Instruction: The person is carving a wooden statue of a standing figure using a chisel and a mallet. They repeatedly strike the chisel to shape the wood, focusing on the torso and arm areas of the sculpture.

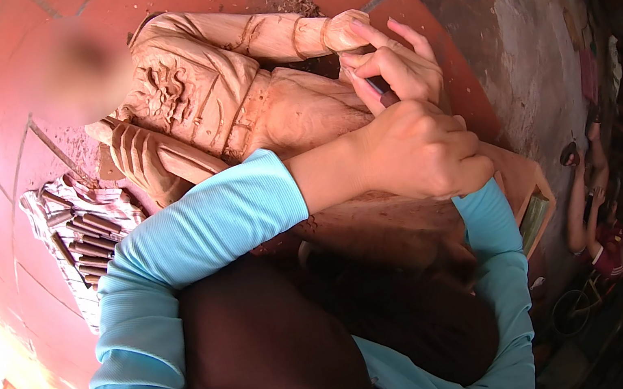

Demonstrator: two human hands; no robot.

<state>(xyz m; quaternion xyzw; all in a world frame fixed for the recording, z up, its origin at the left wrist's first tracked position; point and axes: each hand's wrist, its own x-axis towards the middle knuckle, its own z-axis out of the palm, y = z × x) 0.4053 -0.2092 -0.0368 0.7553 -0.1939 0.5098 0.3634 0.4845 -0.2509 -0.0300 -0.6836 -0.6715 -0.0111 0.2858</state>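
Observation:
A large carved wooden statue [296, 102] lies on its back in front of me, with robe folds and a beast-like relief on its chest. My left hand [432, 149] is a fist, closed round what looks like the handle of a carving chisel [383, 90]; only a short dark part shows above the fist. My right hand [402, 68] reaches from behind the left one. Its thumb and fingertips pinch the front of the chisel beside the statue's far fist [348, 28], while other fingers stretch out. The chisel's tip is hidden by the fingers.
Several dark-handled tools [92, 239] lie on a striped cloth [82, 303] at the left. Wood chips [296, 6] dot the red tiled floor [9, 212]. My knee [270, 341] is close under my left forearm. Another person [605, 228] is at the far right.

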